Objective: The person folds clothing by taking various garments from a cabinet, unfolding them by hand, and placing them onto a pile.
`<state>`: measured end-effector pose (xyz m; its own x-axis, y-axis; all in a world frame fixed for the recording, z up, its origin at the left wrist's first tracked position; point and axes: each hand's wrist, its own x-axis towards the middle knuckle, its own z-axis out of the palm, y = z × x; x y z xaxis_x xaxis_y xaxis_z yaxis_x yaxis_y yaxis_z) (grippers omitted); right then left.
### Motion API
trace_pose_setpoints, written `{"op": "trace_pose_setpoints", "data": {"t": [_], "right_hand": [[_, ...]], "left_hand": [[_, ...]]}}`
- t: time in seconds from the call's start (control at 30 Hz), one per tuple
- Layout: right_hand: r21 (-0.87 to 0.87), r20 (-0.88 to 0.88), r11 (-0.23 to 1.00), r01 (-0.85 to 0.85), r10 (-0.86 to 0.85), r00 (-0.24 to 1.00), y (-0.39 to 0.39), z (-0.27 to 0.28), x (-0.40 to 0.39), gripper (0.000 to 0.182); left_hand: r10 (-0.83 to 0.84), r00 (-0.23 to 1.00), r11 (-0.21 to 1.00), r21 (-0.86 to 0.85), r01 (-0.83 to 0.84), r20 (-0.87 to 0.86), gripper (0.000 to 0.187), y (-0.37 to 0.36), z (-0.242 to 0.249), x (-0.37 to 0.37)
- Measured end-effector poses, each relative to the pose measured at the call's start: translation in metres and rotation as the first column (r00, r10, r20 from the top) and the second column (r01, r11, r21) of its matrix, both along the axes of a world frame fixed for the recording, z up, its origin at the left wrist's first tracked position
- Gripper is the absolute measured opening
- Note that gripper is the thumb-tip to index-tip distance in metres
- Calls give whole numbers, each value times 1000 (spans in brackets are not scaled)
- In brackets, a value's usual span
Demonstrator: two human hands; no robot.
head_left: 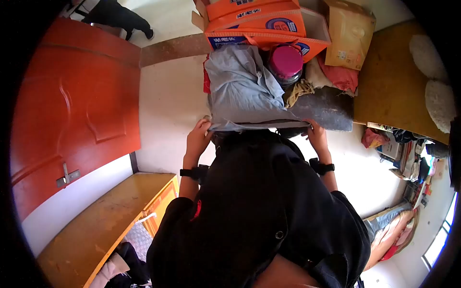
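A light grey-blue garment [240,81], wrinkled in its upper part, lies over a dark surface in front of my body. Its near edge is stretched almost straight from side to side. My left hand [199,137] pinches the left end of that edge, and my right hand [316,134] pinches the right end. Both wrists wear black bands. Just beyond the cloth's right side stands a dark container with a magenta lid [286,61]. A crumpled olive-brown cloth [299,92] lies beside it.
Orange cardboard boxes [269,24] and a tan box [349,36] stand at the back. A red door [77,110] and a wooden cabinet [110,206] are on the left. To the right are a wooden panel [389,81] and piled clothes. Another person's dark-trousered leg [117,19] shows at upper left.
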<state>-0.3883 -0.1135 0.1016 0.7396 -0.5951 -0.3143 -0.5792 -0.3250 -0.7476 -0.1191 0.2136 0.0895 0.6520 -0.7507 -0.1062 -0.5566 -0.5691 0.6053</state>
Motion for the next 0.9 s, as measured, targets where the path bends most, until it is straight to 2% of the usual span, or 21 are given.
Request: {"op": "trace_pose_setpoints", "data": {"t": [0.03, 0.07, 0.1, 0.13, 0.17, 0.23, 0.27, 0.3, 0.37, 0.43, 0.5, 0.53, 0.57, 0.63, 0.7, 0.77, 0.8, 0.83, 0.87, 0.9], "right_hand": [[-1, -1, 1000, -1, 1, 1000, -3, -1, 3, 40], [35, 114, 998, 58, -61, 992, -4, -1, 6, 39], [77, 224, 991, 111, -126, 966, -5, -1, 10, 38], [102, 208, 990, 96, -116, 971, -6, 12, 17, 38], [103, 205, 990, 93, -113, 972, -8, 21, 23, 38], [103, 243, 984, 144, -165, 956, -9, 40, 32, 37], [86, 339, 986, 145, -166, 926, -8, 54, 35, 35], [87, 337, 986, 142, -163, 927, -7, 69, 33, 35], [-287, 237, 947, 143, -74, 969, 0, 94, 24, 28], [-317, 152, 944, 90, -43, 987, 5, 88, 14, 26], [-260, 187, 961, 90, -42, 982, 12, 73, 16, 26], [-261, 131, 962, 76, -43, 990, 12, 70, 22, 24], [-261, 136, 962, 80, -46, 990, 4, 68, 30, 24], [-449, 160, 893, -20, 102, 982, -21, 67, 55, 22], [-581, 300, 811, 72, 131, 945, -45, 90, 91, 20], [-627, 503, 752, 206, 188, 844, -54, 141, 123, 16], [-543, 596, 807, 233, 176, 783, -59, 158, 130, 14], [-454, 684, 855, 250, 155, 713, -62, 170, 135, 11], [-453, 687, 855, 250, 157, 709, -58, 182, 137, 11], [-367, 769, 916, 162, 201, 607, -48, 194, 138, 12]], "left_hand": [[1, 1000, 1000, -1, -1, -1, 25, -5, 10, 3], [78, 946, 992, -70, -105, -316, 26, -9, 23, 8], [120, 789, 969, -101, -224, -602, 28, -12, 31, 11], [54, 770, 947, -212, -242, -636, 31, -10, 28, 16], [58, 768, 946, -210, -246, -638, 31, -10, 26, 20], [-50, 837, 831, -488, -268, -545, 27, -9, 38, 28], [-49, 841, 869, -439, -230, -538, 23, -2, 51, 32], [-51, 847, 901, -390, -190, -529, 20, 4, 72, 35], [-35, 946, 967, -249, -49, -322, 17, 17, 107, 36], [-62, 987, 970, -242, 26, -145, 20, 32, 96, 33], [-36, 982, 967, -256, -13, -185, 21, 34, 84, 25], [-4, 983, 984, -177, -29, -183, 22, 32, 82, 25], [-7, 984, 984, -178, -26, -178, 22, 27, 80, 28], [48, 997, 980, -191, -57, -52, 22, 8, 85, 45], [147, 984, 976, -176, -128, 100, 25, -20, 118, 63], [143, 914, 981, -175, -81, 379, 20, -46, 158, 80], [96, 839, 924, -361, 125, 536, 19, -58, 171, 94], [94, 726, 802, -484, 350, 681, 18, -66, 183, 103], [95, 723, 802, -483, 351, 684, 18, -69, 197, 102], [9, 761, 734, -521, 436, 649, 18, -73, 210, 96]]}}
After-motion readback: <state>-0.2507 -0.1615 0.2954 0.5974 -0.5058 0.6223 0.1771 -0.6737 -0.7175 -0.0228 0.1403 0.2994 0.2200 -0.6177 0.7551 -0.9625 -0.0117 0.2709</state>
